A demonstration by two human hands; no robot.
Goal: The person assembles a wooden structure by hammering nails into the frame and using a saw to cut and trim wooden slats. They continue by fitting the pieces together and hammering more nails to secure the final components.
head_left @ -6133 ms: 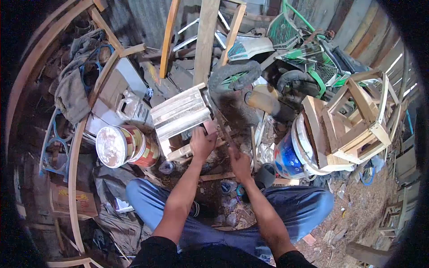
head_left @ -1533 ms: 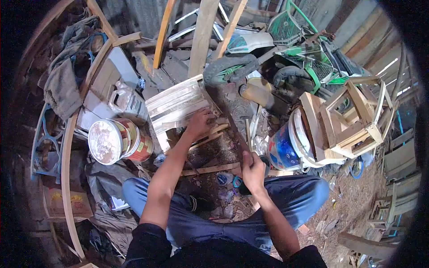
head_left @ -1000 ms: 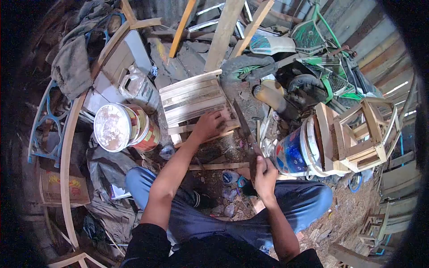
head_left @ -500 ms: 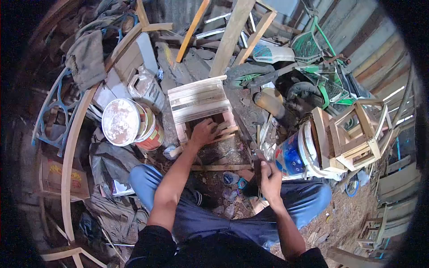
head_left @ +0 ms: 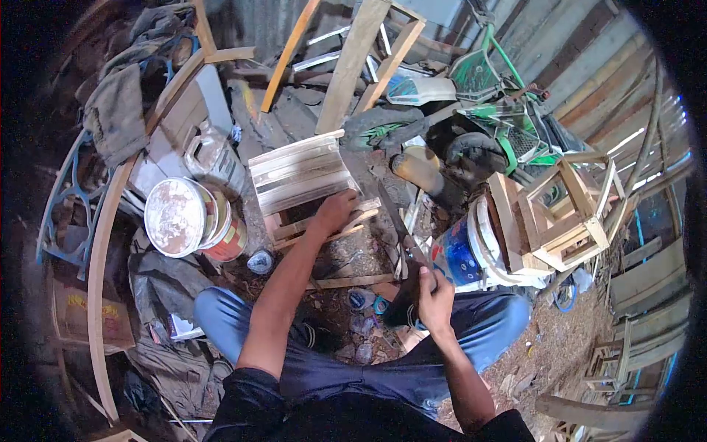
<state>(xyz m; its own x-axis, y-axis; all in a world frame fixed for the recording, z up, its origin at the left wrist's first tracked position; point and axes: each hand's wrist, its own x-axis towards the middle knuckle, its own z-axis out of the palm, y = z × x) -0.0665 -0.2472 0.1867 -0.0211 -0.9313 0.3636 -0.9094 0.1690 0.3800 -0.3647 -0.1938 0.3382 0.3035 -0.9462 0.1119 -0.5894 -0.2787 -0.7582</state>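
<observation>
Just left of centre, the left hand (head_left: pixel 337 211) has shifted toward the slatted wooden box's (head_left: pixel 300 177) right edge, its grip unclear, while the right hand (head_left: pixel 436 298) clasps a long-bladed tool (head_left: pixel 401 228).

hands: 2 (left hand (head_left: pixel 336 214), right hand (head_left: pixel 436 298)) | long blade (head_left: pixel 402 227): 1 | slatted wooden box (head_left: pixel 300 177): 1, 11 o'clock | buckets: 3 (white-lidded bucket (head_left: pixel 174 218) and red bucket (head_left: pixel 232 243), 9 o'clock; blue bucket (head_left: pixel 455 254), between 3 and 4 o'clock) | jerrycan (head_left: pixel 216 160): 1, 10 o'clock | cardboard box (head_left: pixel 92 319): 1, 8 o'clock
</observation>
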